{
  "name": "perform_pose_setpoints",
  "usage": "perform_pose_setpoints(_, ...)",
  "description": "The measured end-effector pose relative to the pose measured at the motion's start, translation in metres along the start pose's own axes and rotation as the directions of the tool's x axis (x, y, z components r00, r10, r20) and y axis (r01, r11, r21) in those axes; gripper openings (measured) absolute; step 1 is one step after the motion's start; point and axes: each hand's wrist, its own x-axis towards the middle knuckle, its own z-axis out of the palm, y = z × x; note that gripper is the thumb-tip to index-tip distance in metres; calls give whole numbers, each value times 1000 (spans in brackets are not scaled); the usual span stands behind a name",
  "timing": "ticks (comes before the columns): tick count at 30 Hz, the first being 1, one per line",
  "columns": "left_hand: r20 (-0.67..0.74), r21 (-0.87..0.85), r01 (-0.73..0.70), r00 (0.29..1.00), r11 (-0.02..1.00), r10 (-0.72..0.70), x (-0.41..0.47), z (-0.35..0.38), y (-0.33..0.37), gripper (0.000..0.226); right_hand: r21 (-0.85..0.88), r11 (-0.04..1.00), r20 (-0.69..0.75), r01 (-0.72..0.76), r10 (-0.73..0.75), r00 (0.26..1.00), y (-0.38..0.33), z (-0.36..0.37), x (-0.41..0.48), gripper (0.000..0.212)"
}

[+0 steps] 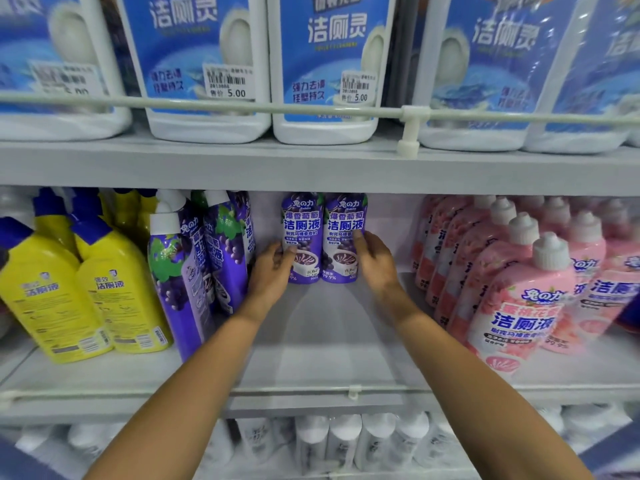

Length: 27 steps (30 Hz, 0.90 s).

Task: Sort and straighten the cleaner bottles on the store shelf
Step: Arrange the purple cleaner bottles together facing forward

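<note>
Two purple grape cleaner bottles stand upright side by side at the back of the middle shelf (311, 341). My left hand (272, 271) grips the left purple bottle (302, 223) from its left side, thumb across its front. My right hand (375, 259) holds the right purple bottle (344, 223) from its right side, thumb on its label. Left of my hands, a row of purple bottles (194, 271) with white caps leans to the left, labels turned sideways.
Yellow bottles (104, 289) with blue caps stand at the far left. Pink bottles (519, 299) fill the right in rows. Large white and blue jugs (207, 64) sit on the shelf above behind a rail (277, 107). White bottles (346, 441) are on the shelf below.
</note>
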Motion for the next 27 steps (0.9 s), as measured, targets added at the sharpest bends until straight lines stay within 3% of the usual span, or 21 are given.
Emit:
perform_pose_setpoints(3, 16, -31, 51, 999, 998, -50, -28, -13, 14, 35, 128, 991, 15, -43, 42, 999, 1, -13, -21, 36)
perform_pose_setpoints(6, 11, -98, 138, 990, 986, -137, -58, -24, 28, 67, 224, 971, 0, -78, 80, 997, 1, -19, -41, 58)
perform_pose_setpoints(8, -4, -155, 128, 992, 980, -130, -83, -35, 41, 78, 269, 959, 0, -93, 97, 995, -3, -18, -54, 61)
perform_pose_setpoints(14, -109, -273, 104, 984, 957, -138, -135, -91, 66, 77, 274, 961, 97, -41, 15, 995, -20, 12, -92, 46)
perform_pose_setpoints(18, -105, -267, 85, 988, 960, -117, -153, -132, 77, 76, 249, 968, 175, 25, -70, 982, -45, 49, -98, 87)
perform_pose_setpoints(19, -143, -254, 58, 985, 965, -97, -156, -140, 81, 76, 242, 969, 188, 49, -96, 977, -53, 58, -98, 88)
perform_pose_setpoints(22, -343, -224, -66, 939, 972, -15, -164, -154, 93, 63, 250, 962, 222, 112, -169, 960, -79, 84, -92, 77)
perform_pose_setpoints(24, -440, -177, -117, 898, 977, 28, -162, -156, 97, 51, 267, 950, 239, 160, -226, 944, -93, 100, -90, 56)
perform_pose_setpoints(27, -415, -78, -124, 906, 989, 81, -150, -149, 93, 41, 272, 933, 207, 235, -295, 933, -107, 129, -90, 40)
